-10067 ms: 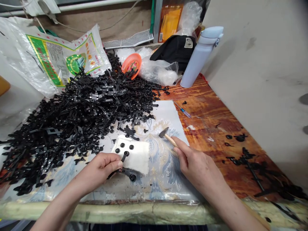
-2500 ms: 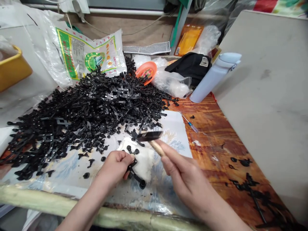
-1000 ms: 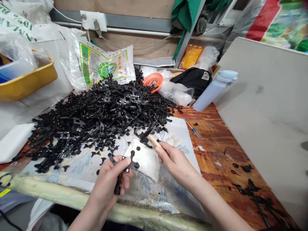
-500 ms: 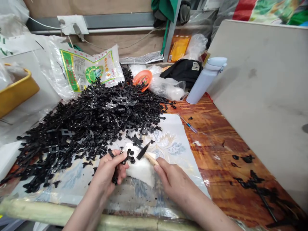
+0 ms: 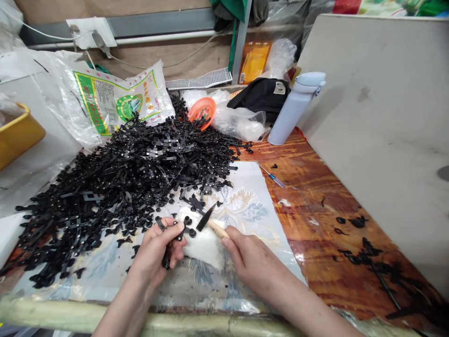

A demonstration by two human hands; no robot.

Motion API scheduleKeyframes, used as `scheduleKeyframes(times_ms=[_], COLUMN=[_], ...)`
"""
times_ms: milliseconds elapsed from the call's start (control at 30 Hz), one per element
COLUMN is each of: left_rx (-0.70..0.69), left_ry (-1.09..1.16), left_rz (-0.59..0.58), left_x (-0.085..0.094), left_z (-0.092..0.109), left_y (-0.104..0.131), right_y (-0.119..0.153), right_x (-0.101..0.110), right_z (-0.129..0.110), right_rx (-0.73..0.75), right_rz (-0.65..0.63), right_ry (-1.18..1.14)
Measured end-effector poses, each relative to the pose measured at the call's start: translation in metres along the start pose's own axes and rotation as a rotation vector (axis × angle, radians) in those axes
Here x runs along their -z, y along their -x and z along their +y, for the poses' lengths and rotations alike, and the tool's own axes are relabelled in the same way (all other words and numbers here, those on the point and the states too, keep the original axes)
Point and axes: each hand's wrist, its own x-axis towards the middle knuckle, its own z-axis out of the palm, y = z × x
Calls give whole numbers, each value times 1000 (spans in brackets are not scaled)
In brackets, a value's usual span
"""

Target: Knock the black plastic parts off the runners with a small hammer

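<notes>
Here, my right hand (image 5: 245,255) grips the hammer (image 5: 206,218) by its handle, which runs forward and leftward; the head lies crosswise over the white cloth (image 5: 206,252), tapered end pointing away and rightward. My left hand (image 5: 156,245) pinches a jointed black part (image 5: 180,237), its end aimed toward the hammer head. Beyond spreads a heap of black pieces (image 5: 140,161), left of the screwdriver (image 5: 276,179).

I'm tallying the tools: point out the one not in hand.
The screwdriver, its handle lying on the brown wood; the other tool, the hammer, is gripped by the right hand.
</notes>
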Motion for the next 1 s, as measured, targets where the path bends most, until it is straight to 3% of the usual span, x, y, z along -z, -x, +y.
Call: scheduleKeyframes(times_ms=[200, 333, 433, 567, 667, 833, 1000], left_rx=[3, 2, 12, 36, 65, 90, 99], left_ry=[-5, -3, 1, -17, -51, -93, -110], left_rz=[17, 24, 35, 31, 27, 9, 6], left_x=[-1, -2, 0, 3, 4, 3, 4], left_z=[-1, -1, -2, 0, 4, 12, 15], left_y=[-2, -1, -1, -4, -5, -5, -6], right_y=[5, 1, -4, -12, -14, -11, -13], right_x=[16, 32, 30, 20, 23, 28, 21], right_z=[-11, -28, -33, -27, -26, -31, -28], right_rx=[48, 267, 386, 315, 313, 363, 272], right_rz=[0, 149, 216, 140, 66, 162, 0], right_ry=[-46, -81, -43, 61, 52, -46, 22])
